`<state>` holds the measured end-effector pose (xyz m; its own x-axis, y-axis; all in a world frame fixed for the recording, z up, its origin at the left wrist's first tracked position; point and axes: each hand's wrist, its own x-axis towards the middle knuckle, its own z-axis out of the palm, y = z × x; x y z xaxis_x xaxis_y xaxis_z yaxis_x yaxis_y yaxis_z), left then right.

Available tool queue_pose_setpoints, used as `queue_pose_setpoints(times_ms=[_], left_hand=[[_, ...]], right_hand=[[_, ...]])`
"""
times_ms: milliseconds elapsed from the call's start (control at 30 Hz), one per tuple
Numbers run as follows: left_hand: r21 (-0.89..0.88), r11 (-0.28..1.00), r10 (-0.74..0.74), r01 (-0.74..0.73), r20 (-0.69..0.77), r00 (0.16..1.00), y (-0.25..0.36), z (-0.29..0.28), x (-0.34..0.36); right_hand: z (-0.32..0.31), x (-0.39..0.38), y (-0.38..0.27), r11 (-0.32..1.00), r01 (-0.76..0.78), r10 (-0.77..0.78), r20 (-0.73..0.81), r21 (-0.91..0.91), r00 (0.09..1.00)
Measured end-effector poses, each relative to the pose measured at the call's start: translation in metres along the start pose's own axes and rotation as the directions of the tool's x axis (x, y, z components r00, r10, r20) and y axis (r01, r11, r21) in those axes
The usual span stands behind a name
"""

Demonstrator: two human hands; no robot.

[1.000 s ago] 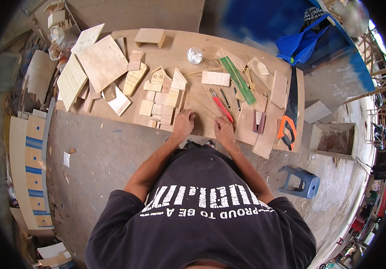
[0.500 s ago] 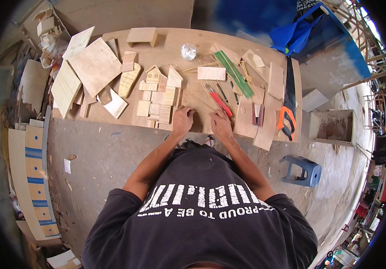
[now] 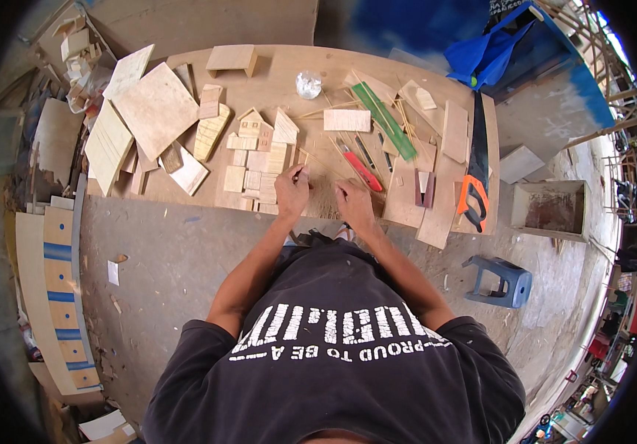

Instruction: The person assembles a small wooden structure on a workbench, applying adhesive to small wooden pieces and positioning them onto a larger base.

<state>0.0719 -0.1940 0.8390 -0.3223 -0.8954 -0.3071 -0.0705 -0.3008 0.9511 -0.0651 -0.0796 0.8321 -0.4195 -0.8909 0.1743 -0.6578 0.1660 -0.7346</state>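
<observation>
Probably I'm handling a thin stick point(image 3: 306, 157) beside the wooden house point(image 3: 256, 160); left hand point(image 3: 292, 195), right hand point(image 3: 355, 205): can't tell fingers' closure; next needs finesse.

Handsaw point(image 3: 474, 198): lay well right of the hands point(image 3: 292, 194), black blade pointing away, orange handle toward the near edge of the desk point(image 3: 281, 78).
Stool point(image 3: 512, 285): was blue, and stood on the floor point(image 3: 163, 288), right of the hands and behind their line.
Open box point(image 3: 544, 231): sat farther right of the hands, past the handsaw.
Blue fabric point(image 3: 490, 53): was bunched far ahead and right of the hands.
Clear cup point(image 3: 308, 85): stood straight ahead of the hands, toward the far edge.
Flat boards point(image 3: 157, 109): overlapped in a pile left of the hands.
Blue-banded panel point(image 3: 59, 276): stood well apart, far left of the hands.
Paper scrap point(image 3: 113, 272): lay left of and behind the hands.
</observation>
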Motion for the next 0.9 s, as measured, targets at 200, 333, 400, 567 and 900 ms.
queue_pose_setpoints(times_ms=[200,333,400,567,900], left_hand=[[0.505,0.764,0.449,-0.402,0.031,0.893,-0.018,-0.01,-0.006],[0.568,0.712,0.433,-0.413,0.107,0.895,-0.019,-0.015,-0.019],[0.549,0.712,0.455,-0.437,0.111,0.883,-0.02,-0.013,-0.025],[0.596,0.684,0.405,-0.421,0.17,0.898,-0.035,-0.01,-0.035],[0.608,0.59,0.51,-0.531,0.229,0.829,-0.045,0.011,-0.032]], right_hand=[[0.024,0.034,0.007,0.996,0.076,-0.072,0.092,-0.037,0.993],[0.029,0.042,0.002,0.982,0.087,-0.056,0.184,-0.166,0.981],[0.028,0.045,0.008,0.931,0.141,-0.042,0.286,-0.336,0.957],[0.014,0.042,0.027,0.939,0.235,-0.133,0.363,-0.253,0.922],[-0.009,0.056,0.043,0.949,0.311,-0.309,0.359,0.054,0.881]])
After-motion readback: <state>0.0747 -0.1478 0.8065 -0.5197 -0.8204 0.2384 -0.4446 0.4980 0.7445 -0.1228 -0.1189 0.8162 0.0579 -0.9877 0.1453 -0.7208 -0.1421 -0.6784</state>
